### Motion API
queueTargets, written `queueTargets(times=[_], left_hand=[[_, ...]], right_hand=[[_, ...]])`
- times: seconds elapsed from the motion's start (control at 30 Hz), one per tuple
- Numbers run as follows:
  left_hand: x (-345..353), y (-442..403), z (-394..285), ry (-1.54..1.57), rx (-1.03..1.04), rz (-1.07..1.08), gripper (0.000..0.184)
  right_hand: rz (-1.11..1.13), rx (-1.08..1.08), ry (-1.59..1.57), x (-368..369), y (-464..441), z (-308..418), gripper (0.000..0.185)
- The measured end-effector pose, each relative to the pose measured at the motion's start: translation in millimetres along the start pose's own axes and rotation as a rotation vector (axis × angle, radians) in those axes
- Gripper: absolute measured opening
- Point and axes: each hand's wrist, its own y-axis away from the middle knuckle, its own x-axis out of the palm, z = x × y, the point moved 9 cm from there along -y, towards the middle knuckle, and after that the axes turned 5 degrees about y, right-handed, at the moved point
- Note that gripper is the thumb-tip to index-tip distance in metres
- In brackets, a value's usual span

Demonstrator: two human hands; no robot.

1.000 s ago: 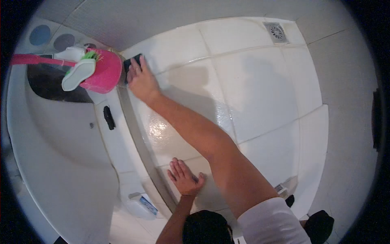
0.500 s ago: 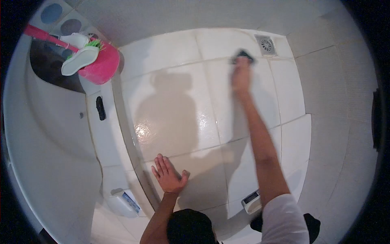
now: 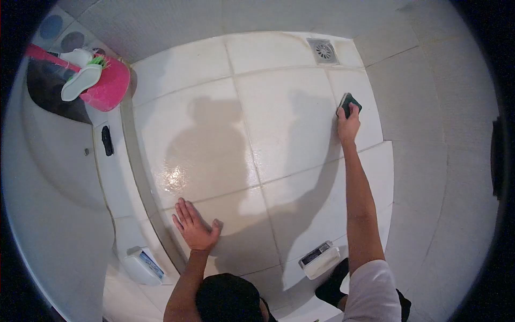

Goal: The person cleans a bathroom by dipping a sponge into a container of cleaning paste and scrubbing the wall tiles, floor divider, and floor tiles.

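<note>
With fingers bent round it, my right hand (image 3: 348, 127) grips a scouring sponge (image 3: 348, 104) that has a dark green side and a pale edge. The sponge is at the white tiled floor (image 3: 284, 118), below the drain and near the right wall. My left hand (image 3: 194, 225) lies flat on the tiles at lower left, its fingers stretched out and nothing in it. A white container with a dark label (image 3: 319, 260) lies on the floor left of my right upper arm.
A square metal drain (image 3: 323, 51) is set in the floor at upper right. On the left ledge are a pink bucket (image 3: 110, 88) with brushes, a black object (image 3: 107, 140) and a white bottle (image 3: 144, 266). A white tub (image 3: 53, 177) borders the ledge.
My right hand has brought the sponge from left of the drain to the floor below and right of it. My left hand stays flat on the tiles. The view has shifted slightly right.
</note>
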Motion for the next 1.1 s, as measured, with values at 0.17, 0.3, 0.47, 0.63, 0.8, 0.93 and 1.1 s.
queueTargets(times=[0.17,0.3,0.47,0.63,0.8,0.93,1.1], left_hand=[[-4.1,2.3,-2.8,0.023,0.031,-0.042,0.094],[-3.3,5.1,-3.8,-0.008,0.083,-0.101,0.093],[-4.7,5.4,-6.7,-0.002,0.093,-0.121,0.091],[-5.7,6.7,-9.6,-0.055,0.095,-0.14,0.09],[-1.3,6.7,-3.3,-0.106,0.08,-0.122,0.083],[-7.3,6.6,-7.4,-0.081,0.065,-0.175,0.086],[-5.8,7.8,-8.6,-0.108,0.094,-0.213,0.085]], right_hand=[[0.055,-0.252,0.175,100.1,65.6,143.4,0.042],[0.269,-0.935,0.047,87.6,247.5,280.6,0.038],[0.112,-0.655,0.094,6.3,179.9,66.4,0.028],[0.108,-0.302,0.051,-41.8,52.2,-24.6,0.046],[0.328,-0.369,0.231,-59.7,123.1,-34.5,0.058],[0.463,-0.41,0.295,-100.3,182.6,-76.0,0.055],[0.4,-0.485,0.33,-24.2,21.9,-83.6,0.049]])
